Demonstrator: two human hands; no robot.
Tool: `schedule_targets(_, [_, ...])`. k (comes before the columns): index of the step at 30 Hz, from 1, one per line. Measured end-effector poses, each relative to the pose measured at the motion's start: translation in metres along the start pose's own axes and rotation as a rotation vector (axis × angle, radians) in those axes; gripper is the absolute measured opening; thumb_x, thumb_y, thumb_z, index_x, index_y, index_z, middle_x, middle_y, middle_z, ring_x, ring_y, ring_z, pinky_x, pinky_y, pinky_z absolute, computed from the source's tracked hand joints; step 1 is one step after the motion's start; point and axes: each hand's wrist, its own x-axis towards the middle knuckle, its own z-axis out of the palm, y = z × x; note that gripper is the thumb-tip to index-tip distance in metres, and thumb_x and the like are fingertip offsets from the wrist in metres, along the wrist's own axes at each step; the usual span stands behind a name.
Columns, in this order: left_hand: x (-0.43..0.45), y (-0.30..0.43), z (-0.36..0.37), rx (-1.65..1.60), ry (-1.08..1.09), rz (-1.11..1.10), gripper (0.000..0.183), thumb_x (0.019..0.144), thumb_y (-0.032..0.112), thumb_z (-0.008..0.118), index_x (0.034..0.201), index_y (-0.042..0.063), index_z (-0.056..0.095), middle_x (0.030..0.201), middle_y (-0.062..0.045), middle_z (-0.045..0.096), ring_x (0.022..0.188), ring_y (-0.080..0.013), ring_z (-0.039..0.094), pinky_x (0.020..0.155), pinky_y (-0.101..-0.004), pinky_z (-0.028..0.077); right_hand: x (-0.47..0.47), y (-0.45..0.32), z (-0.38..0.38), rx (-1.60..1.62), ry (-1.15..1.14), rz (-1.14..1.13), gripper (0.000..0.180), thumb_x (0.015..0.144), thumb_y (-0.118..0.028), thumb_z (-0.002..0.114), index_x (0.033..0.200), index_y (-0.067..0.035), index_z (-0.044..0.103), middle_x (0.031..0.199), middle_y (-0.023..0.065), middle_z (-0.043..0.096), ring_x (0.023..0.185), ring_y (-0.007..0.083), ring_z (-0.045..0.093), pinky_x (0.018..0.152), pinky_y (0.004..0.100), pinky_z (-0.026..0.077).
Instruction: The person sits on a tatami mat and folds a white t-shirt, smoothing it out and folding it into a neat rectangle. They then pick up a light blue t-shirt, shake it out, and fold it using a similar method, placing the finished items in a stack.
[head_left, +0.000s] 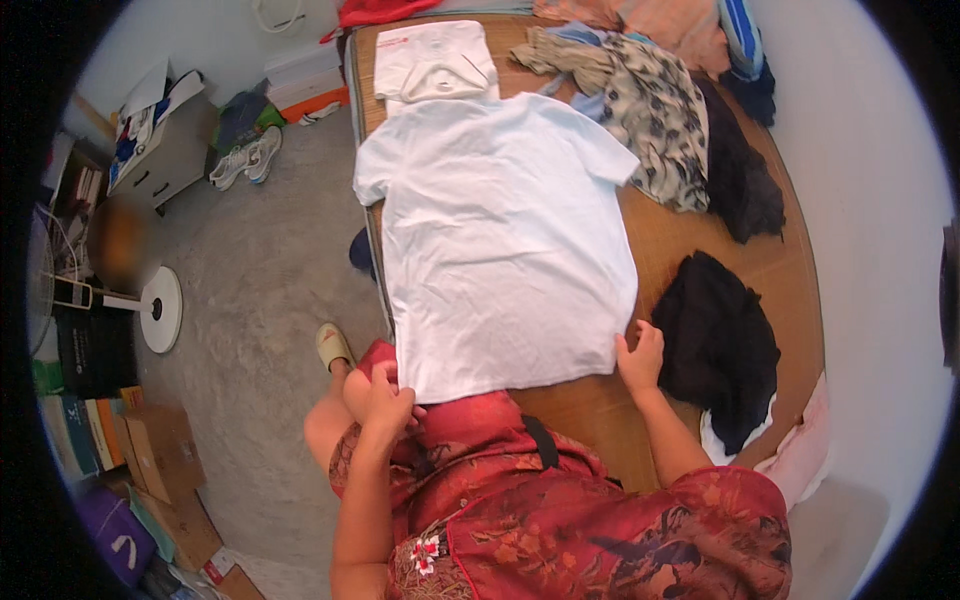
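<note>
A white short-sleeved T-shirt (510, 240) lies spread on the bed mat (697, 232), its hem towards me and its collar end at the far side. Light wrinkles cross its body. My left hand (386, 405) pinches the hem's left corner, close to my knee; some of its fingers are hidden. At the right end of the hem, my right hand (641, 360) touches the shirt's side edge with its thumb, the fingers spread apart. Beyond the collar sits a folded white shirt (431, 60), partly overlapped by the spread one.
Black clothing (716, 345) is bunched right of my right hand. A patterned garment (656, 120) and dark clothes (742, 180) lie farther back by the wall. Left of the bed, the floor holds sneakers (247, 157), a fan base (161, 309) and cardboard boxes (161, 450).
</note>
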Motion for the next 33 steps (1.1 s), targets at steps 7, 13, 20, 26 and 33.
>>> schedule_targets(7, [-0.008,0.002,-0.002,0.098,-0.080,0.170,0.047,0.087,0.001,0.049,0.134,0.003,0.043,0.082,-0.008,0.060,0.052,-0.0130,0.058,0.041,-0.0240,0.044,-0.007,0.013,0.007,0.553,-0.347,0.518,0.042,0.076,-0.024,0.069,0.109,-0.003,0.054,0.091,0.0117,0.056,0.092,0.0308,0.055,0.078,0.0409,0.046])
schedule_targets(13, [-0.015,0.006,-0.007,-0.275,-0.097,0.118,0.033,0.089,0.008,0.055,0.122,0.006,0.056,0.085,0.001,0.059,0.061,-0.0070,0.055,0.051,-0.0186,0.045,-0.045,-0.010,-0.006,0.048,-0.081,-0.109,0.050,0.072,-0.017,0.066,0.118,-0.004,0.048,0.112,0.0176,0.047,0.108,0.0362,0.046,0.090,0.0433,0.042])
schedule_targets(20, [-0.010,0.015,-0.015,-0.300,-0.014,0.157,0.024,0.089,0.008,0.053,0.112,0.009,0.060,0.073,0.004,0.057,0.054,-0.0042,0.052,0.046,-0.0166,0.042,-0.002,-0.011,0.019,0.486,0.281,0.099,0.013,0.088,-0.014,0.060,0.095,-0.003,0.058,0.096,0.0119,0.053,0.078,0.0226,0.057,0.072,0.0334,0.048])
schedule_targets(26, [-0.016,0.008,-0.012,-0.289,-0.020,0.130,0.021,0.089,0.010,0.053,0.109,0.010,0.062,0.072,0.004,0.057,0.055,-0.0044,0.052,0.047,-0.0167,0.044,-0.009,0.000,0.023,0.456,0.107,-0.055,0.036,0.077,-0.007,0.063,0.111,-0.001,0.051,0.106,0.0169,0.050,0.089,0.0268,0.056,0.078,0.0361,0.047])
schedule_targets(33, [0.002,-0.023,-0.013,-0.396,0.034,0.148,0.021,0.090,0.011,0.054,0.109,0.009,0.062,0.075,0.004,0.058,0.056,-0.0049,0.053,0.048,-0.0175,0.047,-0.029,-0.017,0.035,0.472,0.215,-0.053,0.038,0.075,-0.006,0.064,0.111,-0.001,0.055,0.102,0.0140,0.052,0.088,0.0255,0.054,0.077,0.0347,0.047])
